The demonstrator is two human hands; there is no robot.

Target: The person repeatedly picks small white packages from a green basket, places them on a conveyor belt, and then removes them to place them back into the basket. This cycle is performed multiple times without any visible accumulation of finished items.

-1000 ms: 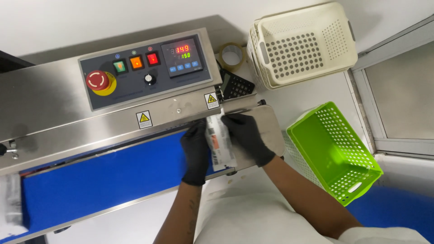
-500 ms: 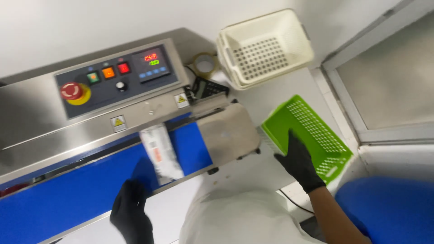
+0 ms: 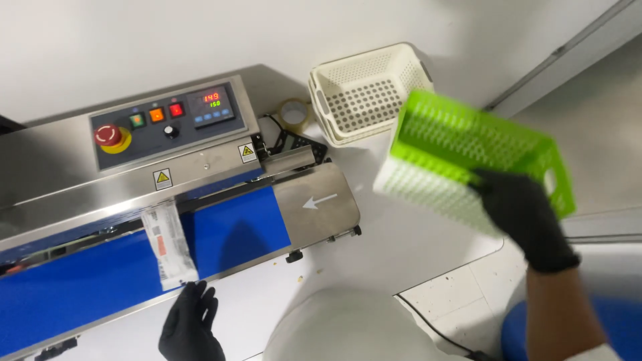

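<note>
Baskets two: right hand (image 3: 525, 217) grips green basket (image 3: 468, 157); left hand (image 3: 189, 324) open beside one pouch (image 3: 168, 244).

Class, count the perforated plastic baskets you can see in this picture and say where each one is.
2. The cream basket sits on the white table beside the sealing machine. The green basket is tilted in the air, held by the right hand.

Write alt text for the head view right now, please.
A black-gloved right hand lifts a tilted green basket beside a steel sealing machine. The gloved left hand rests just below a clear pouch lying on the blue belt; a cream basket sits behind.
</note>
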